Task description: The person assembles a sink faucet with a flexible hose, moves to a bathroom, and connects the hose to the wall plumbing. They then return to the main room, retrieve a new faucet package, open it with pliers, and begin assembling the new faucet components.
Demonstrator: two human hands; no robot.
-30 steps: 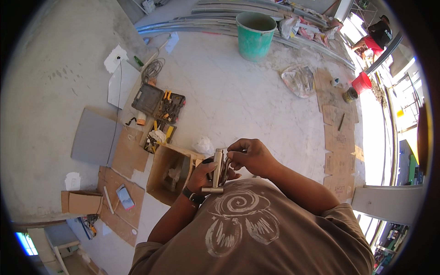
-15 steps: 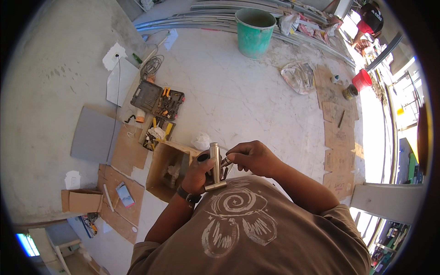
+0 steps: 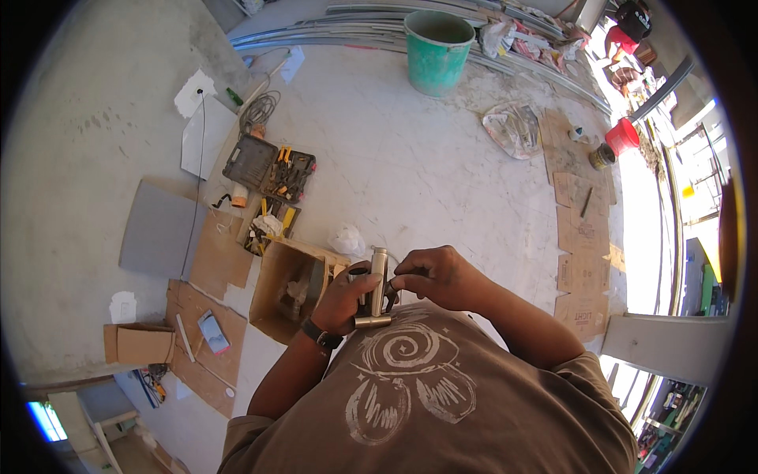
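A T-shaped brushed-metal fitting [image 3: 380,283], like a tap body, stands upright close to my shirt. My left hand [image 3: 341,304] is closed round it, with the thumb across its tall cylinder. Beside that thumb shows the dark round opening of another tube-like piece [image 3: 359,272], also in the left hand's grasp. My right hand [image 3: 436,276] is at the fitting's right side, thumb and forefinger pinched together. What they pinch is mostly hidden; a small dark part shows below the fingertips.
An open cardboard box [image 3: 272,288] stands by my left forearm. Beyond it lie an open tool case [image 3: 288,175] and a crumpled plastic bag [image 3: 347,239]. Farther off are a green bucket [image 3: 438,59], long metal profiles [image 3: 339,33], flattened cardboard [image 3: 580,237] and another person [image 3: 629,28].
My right hand has brought its fingertips in against the fitting's side; the small metal piece seen in them before is now largely hidden. The fitting has shifted slightly right. The far person has moved.
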